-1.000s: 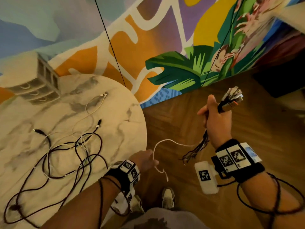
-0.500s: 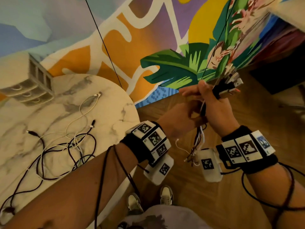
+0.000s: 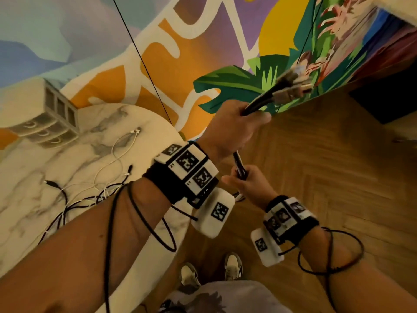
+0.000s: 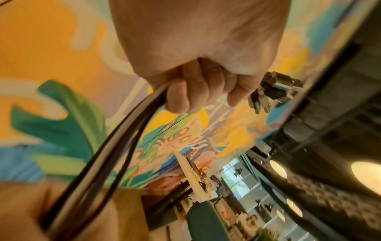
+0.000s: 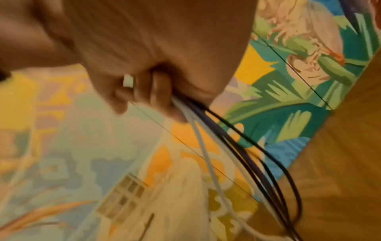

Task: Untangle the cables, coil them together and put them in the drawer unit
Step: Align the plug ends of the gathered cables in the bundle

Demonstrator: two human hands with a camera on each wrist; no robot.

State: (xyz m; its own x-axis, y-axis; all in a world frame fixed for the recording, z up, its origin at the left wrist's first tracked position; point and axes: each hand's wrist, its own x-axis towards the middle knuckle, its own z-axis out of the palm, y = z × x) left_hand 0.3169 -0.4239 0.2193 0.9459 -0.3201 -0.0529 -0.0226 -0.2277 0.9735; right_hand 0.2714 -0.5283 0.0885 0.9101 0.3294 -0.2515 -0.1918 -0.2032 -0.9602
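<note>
Now the left hand [image 3: 232, 129] is clamping a bundle of thin black and white cables [image 3: 239, 164] just behind their metal plug ends [image 3: 293, 86], which are fanning out beyond the fist. Below it, the right hand [image 3: 248, 184] is curling round the same strands, and the two hands are working close together above the wooden floor. Left of both hands, the loose remainder [image 3: 90, 190] is sprawling in loops on the round marble counter [image 3: 27, 177], with the small grey drawer unit [image 3: 45, 123] at its far side, well apart. These leads are looking light, limp and springy, so I would be gripping near the plugs and feeding slack through loosely. Motion blur is smearing the plugs, the exact cable count is hard to make out, and the stretch running down past the right hand is getting hidden behind the wrists.
</note>
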